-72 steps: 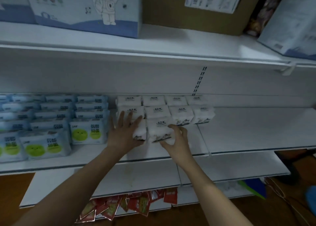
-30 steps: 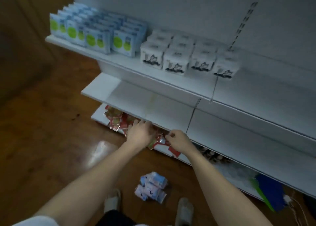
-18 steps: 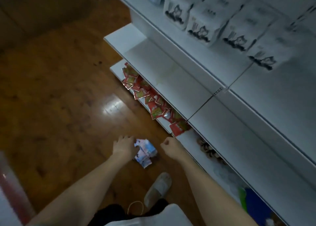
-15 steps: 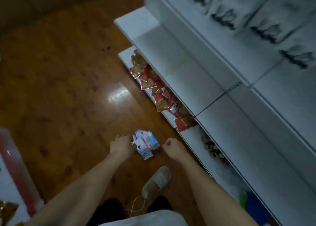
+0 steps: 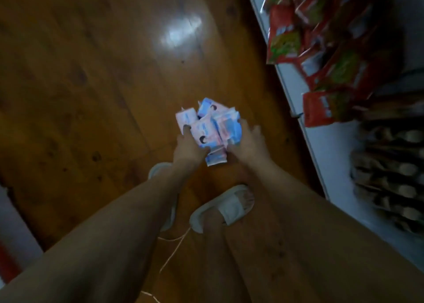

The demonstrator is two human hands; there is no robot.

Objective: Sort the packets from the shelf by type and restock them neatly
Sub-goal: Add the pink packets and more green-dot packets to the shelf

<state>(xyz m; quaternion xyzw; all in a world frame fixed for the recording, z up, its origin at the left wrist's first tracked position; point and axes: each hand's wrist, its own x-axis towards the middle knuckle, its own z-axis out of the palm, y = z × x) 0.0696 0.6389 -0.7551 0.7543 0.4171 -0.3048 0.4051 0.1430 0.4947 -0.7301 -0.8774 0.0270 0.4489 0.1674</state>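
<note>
Both hands are clutching the bundle of small pink-and-blue plastic packets (image 5: pixel 212 128) over the brown wooden floor (image 5: pixel 91 73). The left hand (image 5: pixel 187 148) and right hand (image 5: pixel 249 142) are curling their fingers round its sides, beside the low white shelf (image 5: pixel 325 146) of red snack packets (image 5: pixel 316 50).

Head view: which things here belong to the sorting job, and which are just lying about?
Job:
- pink-and-blue packets, gripped between left hand and right hand
- red packets heaped on the bottom shelf

Lying about:
- white slippers
- string on the wooden floor

Bare wooden floor (image 5: pixel 103 84) lies open leftward; red packets (image 5: pixel 321 57) crowd the bottom shelf (image 5: pixel 325 146) rightward.
</note>
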